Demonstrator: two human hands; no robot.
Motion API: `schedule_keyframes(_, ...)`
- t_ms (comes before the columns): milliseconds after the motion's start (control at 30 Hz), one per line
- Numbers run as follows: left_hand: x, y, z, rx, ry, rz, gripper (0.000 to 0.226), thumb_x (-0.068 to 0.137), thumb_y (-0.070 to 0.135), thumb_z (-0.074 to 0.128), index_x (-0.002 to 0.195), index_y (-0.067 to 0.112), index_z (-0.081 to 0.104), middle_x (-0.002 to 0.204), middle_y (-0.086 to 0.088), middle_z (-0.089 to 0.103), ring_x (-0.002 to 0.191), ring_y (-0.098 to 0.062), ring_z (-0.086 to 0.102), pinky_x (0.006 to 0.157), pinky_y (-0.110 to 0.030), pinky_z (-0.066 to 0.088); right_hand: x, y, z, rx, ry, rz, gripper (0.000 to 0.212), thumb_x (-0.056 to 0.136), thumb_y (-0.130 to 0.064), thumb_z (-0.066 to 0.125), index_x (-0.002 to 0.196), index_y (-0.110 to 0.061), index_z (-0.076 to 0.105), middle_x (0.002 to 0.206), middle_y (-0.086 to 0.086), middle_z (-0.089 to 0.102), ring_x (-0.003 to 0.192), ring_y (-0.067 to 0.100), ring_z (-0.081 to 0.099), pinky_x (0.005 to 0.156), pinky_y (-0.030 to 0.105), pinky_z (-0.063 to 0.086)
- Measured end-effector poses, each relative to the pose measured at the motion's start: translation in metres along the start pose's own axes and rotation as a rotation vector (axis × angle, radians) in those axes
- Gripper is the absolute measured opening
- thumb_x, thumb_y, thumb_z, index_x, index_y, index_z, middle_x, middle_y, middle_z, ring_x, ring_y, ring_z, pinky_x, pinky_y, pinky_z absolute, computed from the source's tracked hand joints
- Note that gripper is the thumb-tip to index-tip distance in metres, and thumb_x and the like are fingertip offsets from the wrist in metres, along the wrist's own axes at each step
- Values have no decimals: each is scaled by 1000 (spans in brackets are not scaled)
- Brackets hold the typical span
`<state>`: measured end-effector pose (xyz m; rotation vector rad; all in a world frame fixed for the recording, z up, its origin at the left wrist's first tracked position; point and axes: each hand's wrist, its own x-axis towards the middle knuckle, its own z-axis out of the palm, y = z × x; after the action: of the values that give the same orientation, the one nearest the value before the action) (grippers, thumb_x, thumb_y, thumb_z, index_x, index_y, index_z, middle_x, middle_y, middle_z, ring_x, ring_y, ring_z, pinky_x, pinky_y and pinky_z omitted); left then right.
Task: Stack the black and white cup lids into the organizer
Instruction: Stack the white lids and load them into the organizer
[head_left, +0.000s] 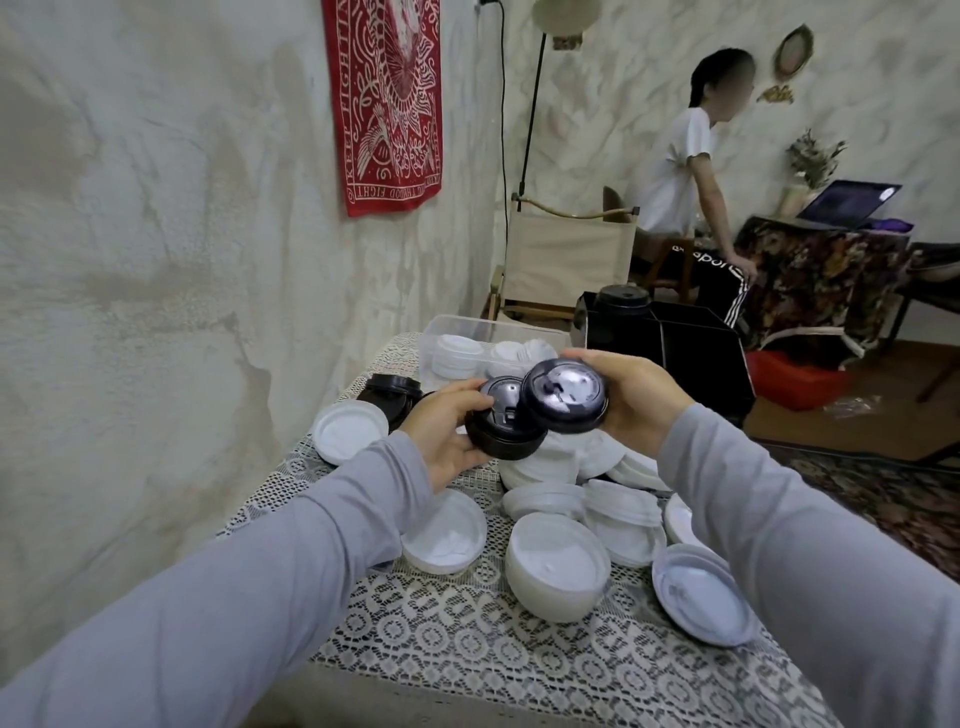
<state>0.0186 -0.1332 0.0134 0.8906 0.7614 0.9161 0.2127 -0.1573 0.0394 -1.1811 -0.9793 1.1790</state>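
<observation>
Black, likely light and slick, best rim-gripped: left hand (447, 431) curls round a lid stack (506, 434), right hand (641, 400) round one lid (563, 397).

Close together, left hand (445, 437) and right hand (645, 401), fingers (613, 364) curled.

My left grip (447, 434) holds a black lid (506, 436) above the worktop (467, 649). My right grip (641, 400) holds a second black lid (563, 397), tilted and overlapping the first. White lids (558, 566) lie scattered beneath. Behind them the black organizer (696, 358) carries stacked black lids (621, 300) in its far-left compartment, beside a clear tub (457, 332).
</observation>
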Motion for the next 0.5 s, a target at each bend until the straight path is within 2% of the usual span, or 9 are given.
schedule_keyframes(67, -2, -1, 3, 27, -27, -11, 37, 90, 3, 50, 124, 14, 57, 100, -8, 60, 83, -24, 61, 82, -41, 52, 0, 1, 6, -109, -35, 21, 18, 91, -12, 55, 98, -6, 70, 105, 16, 68, 93, 26, 63, 92, 39, 47)
schedule_keyframes(200, -8, -1, 9, 70, -101, -43, 31, 94, 9, 48, 121, 17, 59, 94, -5, 61, 78, -21, 61, 74, -37, 52, 2, -4, 19, -198, -49, -9, 18, 93, -7, 52, 87, -6, 69, 89, 11, 68, 84, 21, 62, 88, 34, 48)
schedule_keyframes(267, -8, -2, 9, 63, -106, -44, 30, 95, 13, 48, 122, 17, 60, 95, -5, 61, 78, -21, 61, 75, -38, 52, 5, -4, 21, -230, -48, -21, 19, 94, -8, 51, 85, -8, 68, 87, 9, 68, 83, 20, 62, 88, 36, 48)
schedule_keyframes(400, -8, -2, 8, 57, -95, -64, 32, 93, 24, 54, 122, 12, 60, 96, -7, 58, 82, -24, 61, 76, -40, 55, 9, 0, 26, -327, -42, -49, 24, 97, -10, 47, 84, -13, 67, 90, 9, 67, 85, 20, 60, 93, 41, 47)
schedule_keyframes(500, -8, -2, 7, 61, -112, -73, 28, 92, 28, 57, 115, 12, 63, 95, -6, 61, 84, -24, 64, 73, -39, 57, 10, 1, 31, -472, 0, -124, 27, 98, -13, 46, 83, -20, 67, 102, 11, 64, 92, 26, 60, 91, 43, 48)
